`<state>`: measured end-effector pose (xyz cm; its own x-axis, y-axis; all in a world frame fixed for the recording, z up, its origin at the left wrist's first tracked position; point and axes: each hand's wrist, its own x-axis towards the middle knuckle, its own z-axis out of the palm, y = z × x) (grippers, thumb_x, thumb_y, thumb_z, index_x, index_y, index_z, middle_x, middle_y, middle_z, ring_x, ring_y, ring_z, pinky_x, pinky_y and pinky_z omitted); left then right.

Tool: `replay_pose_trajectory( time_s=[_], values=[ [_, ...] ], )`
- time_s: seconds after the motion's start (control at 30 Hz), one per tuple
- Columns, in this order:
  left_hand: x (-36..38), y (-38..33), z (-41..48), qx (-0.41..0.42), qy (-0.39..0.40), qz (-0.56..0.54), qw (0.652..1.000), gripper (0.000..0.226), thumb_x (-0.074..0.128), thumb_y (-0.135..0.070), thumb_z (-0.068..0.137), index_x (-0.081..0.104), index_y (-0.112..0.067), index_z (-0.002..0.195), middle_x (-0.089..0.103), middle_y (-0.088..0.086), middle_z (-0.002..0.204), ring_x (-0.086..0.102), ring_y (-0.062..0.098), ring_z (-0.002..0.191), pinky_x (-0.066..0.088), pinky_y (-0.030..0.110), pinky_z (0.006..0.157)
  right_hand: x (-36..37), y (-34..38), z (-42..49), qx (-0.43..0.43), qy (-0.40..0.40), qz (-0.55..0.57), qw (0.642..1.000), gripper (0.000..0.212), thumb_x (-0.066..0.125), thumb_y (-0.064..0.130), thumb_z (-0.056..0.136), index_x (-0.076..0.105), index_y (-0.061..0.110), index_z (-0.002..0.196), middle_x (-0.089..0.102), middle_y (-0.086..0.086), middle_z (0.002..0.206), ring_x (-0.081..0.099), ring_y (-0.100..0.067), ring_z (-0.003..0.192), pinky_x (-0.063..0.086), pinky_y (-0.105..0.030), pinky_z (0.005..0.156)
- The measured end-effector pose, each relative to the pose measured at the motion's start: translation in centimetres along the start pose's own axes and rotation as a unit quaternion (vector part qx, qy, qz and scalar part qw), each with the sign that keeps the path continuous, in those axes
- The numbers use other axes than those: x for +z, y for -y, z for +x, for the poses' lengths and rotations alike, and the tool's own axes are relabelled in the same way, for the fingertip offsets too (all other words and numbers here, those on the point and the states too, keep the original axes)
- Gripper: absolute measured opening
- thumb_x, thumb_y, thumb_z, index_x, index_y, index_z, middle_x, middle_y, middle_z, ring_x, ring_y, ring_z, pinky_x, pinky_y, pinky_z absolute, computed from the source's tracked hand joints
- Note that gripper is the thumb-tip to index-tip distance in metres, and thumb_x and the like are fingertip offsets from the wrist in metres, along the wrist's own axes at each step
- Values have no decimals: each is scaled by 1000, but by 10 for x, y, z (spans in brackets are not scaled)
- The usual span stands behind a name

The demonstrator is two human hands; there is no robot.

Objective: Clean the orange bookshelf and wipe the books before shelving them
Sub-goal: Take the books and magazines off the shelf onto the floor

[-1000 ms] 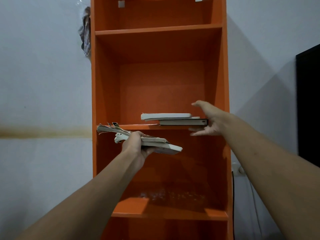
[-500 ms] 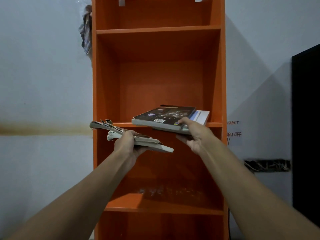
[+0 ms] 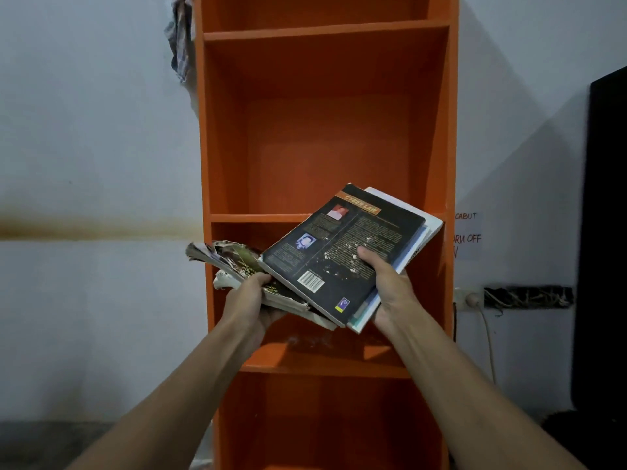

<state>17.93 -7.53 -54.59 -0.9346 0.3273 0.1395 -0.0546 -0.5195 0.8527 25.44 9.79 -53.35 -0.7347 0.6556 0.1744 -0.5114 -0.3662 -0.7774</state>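
The tall orange bookshelf (image 3: 325, 130) stands straight ahead with bare shelves. My right hand (image 3: 390, 290) grips a black book (image 3: 339, 252) with speckled white marks on its cover, stacked on a white book (image 3: 429, 228) beneath it; both are tilted in front of the middle shelf. My left hand (image 3: 251, 300) holds a bundle of tattered, curled books (image 3: 234, 262) just left of and partly under the black book. The shelf board below (image 3: 322, 361) shows whitish dust specks.
A checked cloth (image 3: 179, 39) hangs at the bookshelf's upper left side. A wall socket with a plugged cable (image 3: 470, 300) and a paper note (image 3: 468, 237) are to the right. A dark cabinet (image 3: 604, 232) stands at the far right.
My right hand took hold of the two books lying on the middle shelf, lifted them off and brought them toward me, beside the tattered bundle in my left hand.
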Motion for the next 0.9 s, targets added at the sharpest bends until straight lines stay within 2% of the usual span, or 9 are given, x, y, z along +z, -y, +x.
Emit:
replay_pose_trajectory(
  time_s=[0.13, 0.27, 0.37, 0.5, 0.6, 0.63, 0.73, 0.9],
  values=[
    [-22, 30, -18, -15, 21, 17, 1000, 26, 48, -13, 97, 60, 3, 114, 74, 17, 95, 73, 28, 85, 61, 45, 73, -28, -13, -36, 1, 11, -32, 999, 49, 84, 18, 71, 61, 12, 114, 75, -13, 96, 73, -32, 88, 57, -55, 80],
    [-50, 66, -46, -43, 6, 15, 999, 26, 46, -16, 98, 58, 1, 114, 72, 18, 95, 72, 28, 88, 60, 44, 78, -73, -36, -75, 37, 15, -41, 998, 48, 79, 21, 76, 61, 10, 119, 75, -14, 98, 73, -31, 86, 61, -43, 68],
    [-67, 84, -62, -63, 9, 0, 998, 23, 47, -15, 97, 56, 1, 111, 73, 17, 94, 71, 27, 86, 60, 41, 73, -110, -56, -97, 85, 16, -36, 996, 45, 75, 24, 79, 61, 11, 120, 74, -16, 100, 73, -32, 85, 61, -44, 72],
    [-81, 102, -81, -83, -23, -11, 996, 15, 51, -11, 95, 60, -2, 104, 71, 17, 104, 67, 32, 99, 55, 49, 89, -153, -88, -117, 152, 0, -17, 988, 49, 75, 26, 76, 63, 9, 120, 72, -17, 105, 71, -33, 90, 58, -49, 82],
    [-87, 109, -94, -85, -34, -4, 996, 13, 51, -9, 95, 60, -1, 99, 72, 14, 88, 72, 23, 80, 61, 36, 67, -184, -115, -132, 196, -8, 32, 980, 35, 67, 28, 85, 65, 9, 114, 73, -16, 102, 73, -30, 84, 60, -44, 70],
    [-88, 109, -98, -84, -37, -2, 996, 11, 51, -8, 95, 60, -1, 98, 72, 13, 84, 72, 22, 76, 61, 34, 63, -195, -124, -137, 203, -15, 44, 978, 36, 66, 29, 86, 65, 9, 116, 73, -16, 103, 72, -30, 85, 60, -45, 70],
    [-94, 111, -114, -80, -49, 27, 995, 8, 52, -6, 94, 60, -4, 96, 74, 9, 77, 72, 20, 75, 60, 32, 62, -229, -149, -153, 218, -38, 69, 973, 37, 65, 30, 87, 64, 10, 118, 72, -16, 106, 72, -31, 87, 58, -51, 80],
    [-108, 117, -144, -105, -58, 42, 992, 10, 51, -5, 93, 61, -7, 93, 74, 7, 74, 72, 18, 68, 59, 30, 56, -266, -172, -169, 260, -61, 61, 962, 31, 63, 28, 90, 64, 9, 114, 74, -16, 98, 73, -30, 81, 60, -44, 64]
  ],
)
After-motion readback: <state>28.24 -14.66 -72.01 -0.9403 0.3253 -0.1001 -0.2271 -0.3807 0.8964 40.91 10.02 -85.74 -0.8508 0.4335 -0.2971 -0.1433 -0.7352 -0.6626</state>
